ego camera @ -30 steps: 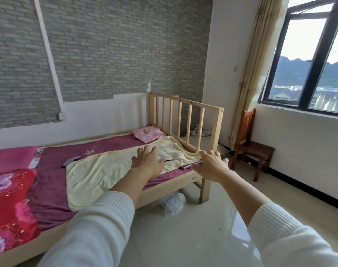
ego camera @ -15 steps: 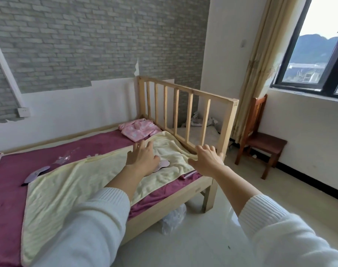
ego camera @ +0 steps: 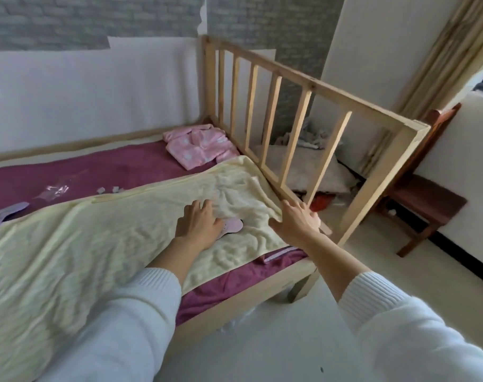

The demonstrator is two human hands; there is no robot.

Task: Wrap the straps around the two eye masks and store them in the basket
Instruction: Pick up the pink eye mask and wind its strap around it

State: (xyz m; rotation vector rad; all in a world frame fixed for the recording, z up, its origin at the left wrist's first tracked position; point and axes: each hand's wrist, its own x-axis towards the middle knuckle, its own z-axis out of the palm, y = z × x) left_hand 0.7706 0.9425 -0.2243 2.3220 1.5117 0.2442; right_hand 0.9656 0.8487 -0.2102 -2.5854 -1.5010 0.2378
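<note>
Two hands spread-fingered, holding nothing: left hand (ego camera: 199, 226) flat on pink eye mask (ego camera: 232, 225), right hand (ego camera: 296, 222) over fuzzy yellow blanket (ego camera: 102, 238).

A home bedroom — a low pale-wood slatted bed frame (ego camera: 287, 86) against a grey brick-patterned wall (ego camera: 265, 20), spread with a maroon sheet (ego camera: 102, 166) and cream fleece blanket (ego camera: 102, 232) — beside a dark wooden chair (ego camera: 425, 199) and beige curtain (ego camera: 441, 51).

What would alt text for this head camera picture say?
A person's left hand rests on a pink eye mask lying on a yellow blanket, while the right hand hovers open near the wooden bed rail. A purple eye mask lies far left.
</note>
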